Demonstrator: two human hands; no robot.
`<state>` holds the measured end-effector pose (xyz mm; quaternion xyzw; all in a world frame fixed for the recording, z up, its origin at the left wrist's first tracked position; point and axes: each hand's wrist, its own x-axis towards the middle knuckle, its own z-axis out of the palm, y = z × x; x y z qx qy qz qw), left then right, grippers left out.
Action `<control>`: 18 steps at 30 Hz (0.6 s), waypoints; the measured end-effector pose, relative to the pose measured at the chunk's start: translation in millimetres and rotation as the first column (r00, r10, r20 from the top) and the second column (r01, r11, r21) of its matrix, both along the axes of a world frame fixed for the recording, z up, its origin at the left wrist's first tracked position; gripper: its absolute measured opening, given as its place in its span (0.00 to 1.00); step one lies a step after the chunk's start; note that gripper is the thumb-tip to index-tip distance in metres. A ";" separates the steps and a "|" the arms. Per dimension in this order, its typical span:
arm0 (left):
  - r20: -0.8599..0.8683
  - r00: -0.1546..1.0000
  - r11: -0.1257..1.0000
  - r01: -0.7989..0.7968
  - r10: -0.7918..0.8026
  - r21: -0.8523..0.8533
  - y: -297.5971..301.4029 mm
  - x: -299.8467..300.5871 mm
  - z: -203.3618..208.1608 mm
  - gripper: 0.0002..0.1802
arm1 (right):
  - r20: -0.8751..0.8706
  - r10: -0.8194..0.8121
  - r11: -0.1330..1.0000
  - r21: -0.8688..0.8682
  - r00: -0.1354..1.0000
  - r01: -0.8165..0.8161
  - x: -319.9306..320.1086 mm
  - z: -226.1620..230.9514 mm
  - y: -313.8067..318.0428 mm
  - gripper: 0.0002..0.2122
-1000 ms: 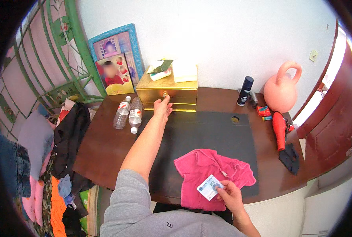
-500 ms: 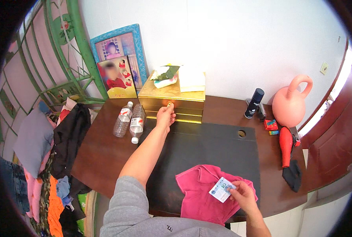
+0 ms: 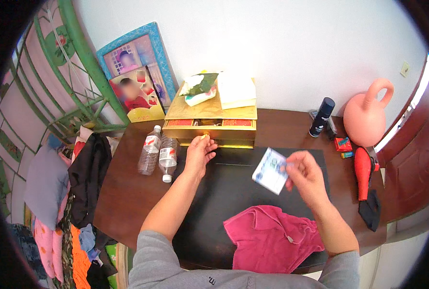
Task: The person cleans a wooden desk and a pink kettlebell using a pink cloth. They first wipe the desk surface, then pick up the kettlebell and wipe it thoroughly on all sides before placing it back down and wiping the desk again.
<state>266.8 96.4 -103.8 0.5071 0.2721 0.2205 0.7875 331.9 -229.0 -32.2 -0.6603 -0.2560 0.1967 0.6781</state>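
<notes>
A gold drawer box (image 3: 183,107) stands against the wall. Its top drawer (image 3: 236,133) is pulled partly out, showing red-lined compartments with a few small things I cannot make out. My left hand (image 3: 198,156) pinches the small gold knob at the front of that drawer. Raised over the black desk mat, my right hand (image 3: 307,176) grips a blue-and-white banknote (image 3: 267,171) between thumb and fingers. Below the banknote, a crumpled pink cloth (image 3: 272,238) lies on the mat.
Two plastic bottles (image 3: 149,155) lie left of the box; a tissue pack (image 3: 200,91) and white stack (image 3: 237,91) sit on top. Rightward are a dark spray can (image 3: 322,118), pink round vessel (image 3: 365,120) and red hair dryer (image 3: 363,176). Picture frames (image 3: 157,53) lean behind.
The top drawer has slid out toward me with my left hand on its knob. My right hand has lifted the banknote away from the pink cloth, up toward the box.
</notes>
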 end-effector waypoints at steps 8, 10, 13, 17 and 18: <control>0.004 0.998 0.998 0.055 -0.055 0.017 -2.2 -16.4 -4.4 0.09 | -0.005 0.035 0.993 0.112 0.999 -0.034 33.9 9.9 82.9 0.08; 0.016 0.998 0.998 0.060 -0.060 0.015 -2.6 -16.9 -7.7 0.11 | 0.023 0.088 0.994 0.064 0.996 -0.089 30.5 10.3 101.9 0.10; 0.007 0.998 0.998 0.059 -0.059 -0.004 -5.5 -14.8 -8.6 0.13 | 0.006 0.134 0.988 0.081 0.991 -0.134 34.6 3.9 128.3 0.11; 0.017 0.997 0.997 0.077 -0.077 -0.021 -6.3 -16.8 -8.7 0.13 | 0.047 0.126 0.990 0.054 0.991 -0.128 26.9 6.3 148.8 0.14; 0.011 0.997 0.997 0.071 -0.070 -0.017 -6.6 -16.9 -8.8 0.13 | 0.060 0.140 0.989 0.033 0.988 -0.142 24.4 6.7 152.9 0.14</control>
